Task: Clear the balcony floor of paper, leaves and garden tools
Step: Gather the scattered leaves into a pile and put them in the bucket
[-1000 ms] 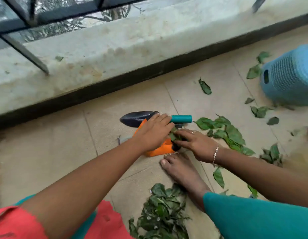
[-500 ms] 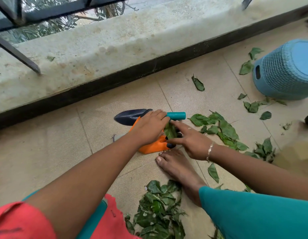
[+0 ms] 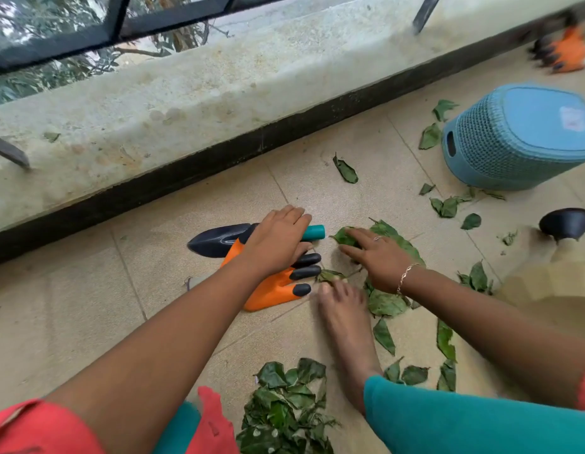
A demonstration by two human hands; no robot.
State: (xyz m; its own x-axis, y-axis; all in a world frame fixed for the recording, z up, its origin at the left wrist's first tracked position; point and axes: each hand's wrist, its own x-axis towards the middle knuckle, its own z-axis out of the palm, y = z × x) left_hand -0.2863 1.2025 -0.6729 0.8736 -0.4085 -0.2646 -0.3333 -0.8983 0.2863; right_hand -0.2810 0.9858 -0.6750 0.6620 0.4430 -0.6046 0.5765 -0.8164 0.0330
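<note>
A hand trowel with a black blade (image 3: 215, 239) and a teal handle (image 3: 314, 232) lies on the tiled floor across an orange garden glove (image 3: 271, 291) with black claw tips. My left hand (image 3: 278, 240) rests on top of the trowel handle and the glove, fingers fairly straight. My right hand (image 3: 376, 257) lies flat with spread fingers on a patch of green leaves (image 3: 399, 240) just right of the glove. A heap of leaves (image 3: 284, 404) sits near the bottom edge, and loose leaves (image 3: 445, 206) are scattered to the right.
An upturned blue plastic basket (image 3: 513, 139) stands at the right. A second orange glove (image 3: 569, 49) lies at the top right by the concrete ledge (image 3: 219, 93). A black object (image 3: 566, 222) sits at the right edge. My bare foot (image 3: 346, 322) is planted between the hands.
My right hand has left the glove's fingertips and moved right onto the leaf patch, flattening out. My left hand stays on the trowel and glove.
</note>
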